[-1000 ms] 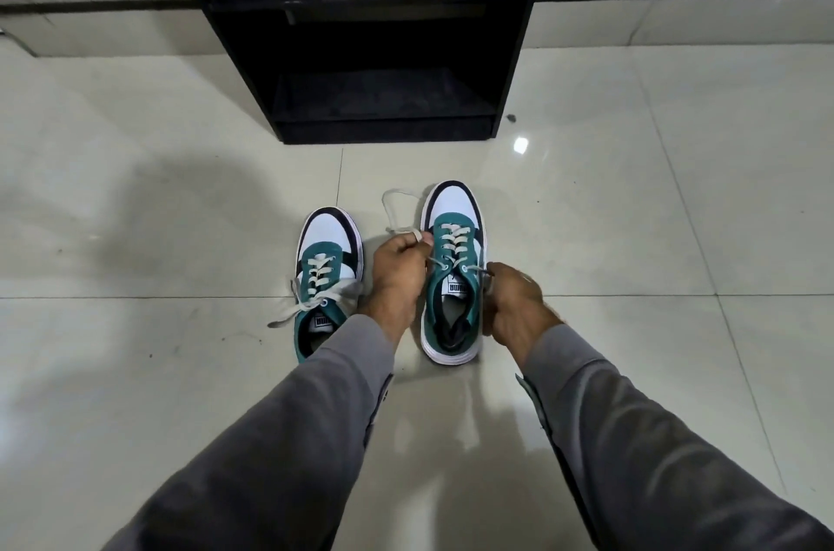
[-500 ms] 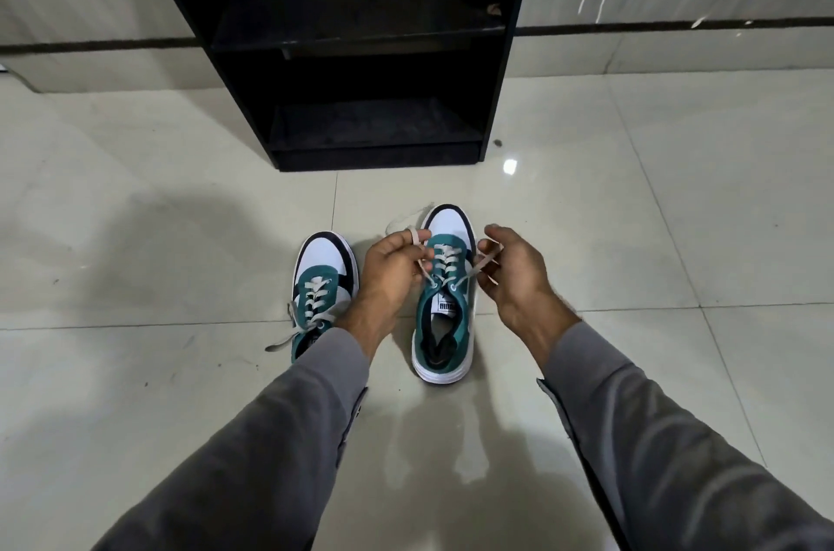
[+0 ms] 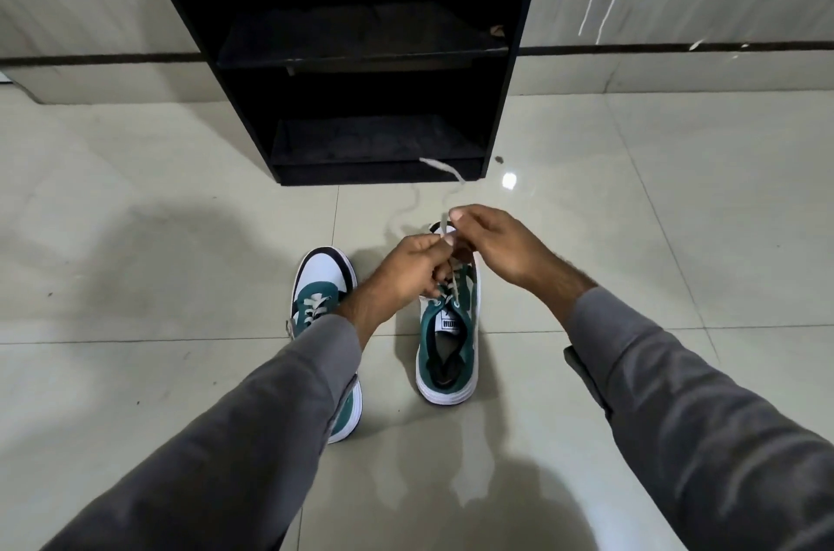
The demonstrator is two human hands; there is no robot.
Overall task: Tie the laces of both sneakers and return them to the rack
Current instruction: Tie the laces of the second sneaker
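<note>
Two green, white and black sneakers stand on the tiled floor, toes toward the rack. Above the toe of the right sneaker [image 3: 447, 352], my left hand [image 3: 413, 264] and my right hand [image 3: 498, 246] meet. Each pinches one end of its pale lace [image 3: 444, 230]. One loose lace end [image 3: 440, 167] flies up in front of the rack's base. The left sneaker [image 3: 322, 284] lies partly under my left sleeve, with its laces loose. The black shoe rack [image 3: 512, 67] stands ahead with bare shelves.
Glossy pale floor tiles [image 3: 158, 234] surround the shoes on all sides. A marble wall with a dark strip [image 3: 677, 47] runs behind the rack. A small dark speck [image 3: 498, 160] lies on the floor by the rack's right foot.
Both hands have risen and come together over the right sneaker's toe, pulling the lace ends up and forward. The view has tilted nearer the shoes.
</note>
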